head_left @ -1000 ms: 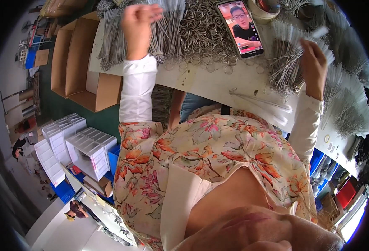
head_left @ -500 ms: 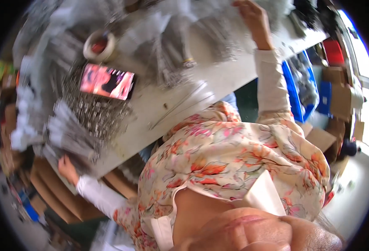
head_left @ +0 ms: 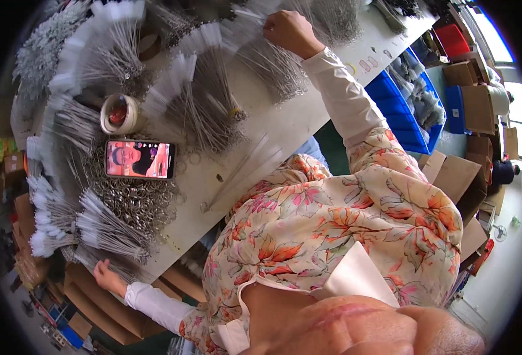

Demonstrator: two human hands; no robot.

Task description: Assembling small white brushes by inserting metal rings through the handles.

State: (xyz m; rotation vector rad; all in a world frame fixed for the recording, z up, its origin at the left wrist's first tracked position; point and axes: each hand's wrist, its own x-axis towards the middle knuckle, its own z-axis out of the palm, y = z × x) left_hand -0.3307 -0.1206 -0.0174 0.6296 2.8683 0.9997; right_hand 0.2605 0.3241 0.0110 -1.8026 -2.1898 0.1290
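My right hand (head_left: 293, 32) is closed over the bristle ends of a bundle of thin wire brushes (head_left: 270, 65) at the far side of the table. Anything pinched in its fingers is too small to make out. At the table's left edge, my left hand (head_left: 108, 278) has its fingers drawn together against a bundle of wire brushes (head_left: 107, 260); what they grip is not clear. Just above it lies another fanned bundle of white-tipped brushes (head_left: 110, 228). Beside that is a heap of metal rings (head_left: 133, 201), with a lit phone (head_left: 141, 160) on top.
A white roll or cup (head_left: 119, 115) with something red inside stands behind the phone. More brush bundles (head_left: 196, 100) cover the table's (head_left: 255, 142) far part. A few loose wires lie near its front edge. A blue crate (head_left: 391, 106) stands at right, cardboard boxes (head_left: 107, 302) below left.
The view has shifted, so the table sits lower and further left, and is sharper. My right hand has moved left over the brushes. My left hand stays by the same table edge.
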